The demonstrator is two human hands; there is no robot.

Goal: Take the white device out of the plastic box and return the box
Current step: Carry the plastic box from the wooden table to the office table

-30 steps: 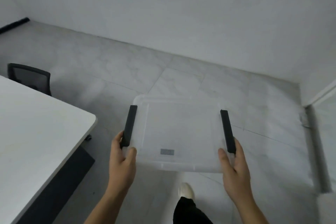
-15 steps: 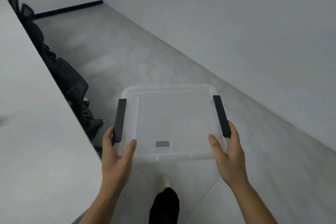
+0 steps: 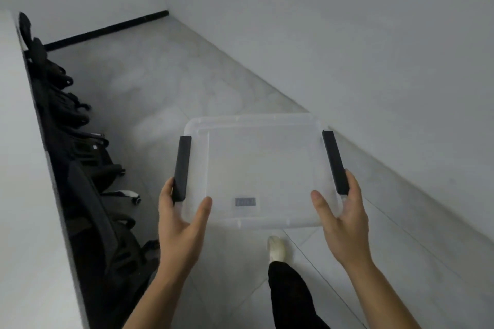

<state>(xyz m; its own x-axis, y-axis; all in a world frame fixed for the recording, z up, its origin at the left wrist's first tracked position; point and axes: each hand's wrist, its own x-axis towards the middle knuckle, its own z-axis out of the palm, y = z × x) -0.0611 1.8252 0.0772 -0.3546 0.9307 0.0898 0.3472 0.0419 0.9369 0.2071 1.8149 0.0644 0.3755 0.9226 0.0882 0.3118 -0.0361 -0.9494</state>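
Two bare hands carried the plastic box (image 3: 256, 168) over a pale tiled floor (image 3: 165, 93), which filled the frame from its centre out toward ten o'clock. A plain grey wall (image 3: 361, 35) took up everything from twelve to three o'clock, with a black skirting strip (image 3: 107, 31) at its foot near eleven o'clock. Along nine o'clock ran the edge of a white table (image 3: 18, 168), and a row of black office chairs (image 3: 80, 168) was tucked in beside it. The box sat at the centre of the view, held level in the air, clear of table and floor. It was translucent, almost colourless, with rounded corners and a lid on top; a black latch (image 3: 182, 168) ran down its left side and another black latch (image 3: 335, 163) down its right, and a small grey label (image 3: 245, 202) showed near the edge closest to the person. Whether anything lay inside was hard to tell through the cloudy plastic. The left hand (image 3: 179, 224) clasped the near left corner, thumb lying on the lid and fingers wrapped under beside the latch. The right hand (image 3: 342, 222) clasped the near right corner likewise, thumb on top. Toward six o'clock a dark trouser leg (image 3: 288, 294) ended in a pale shoe (image 3: 276, 248) on the tiles.
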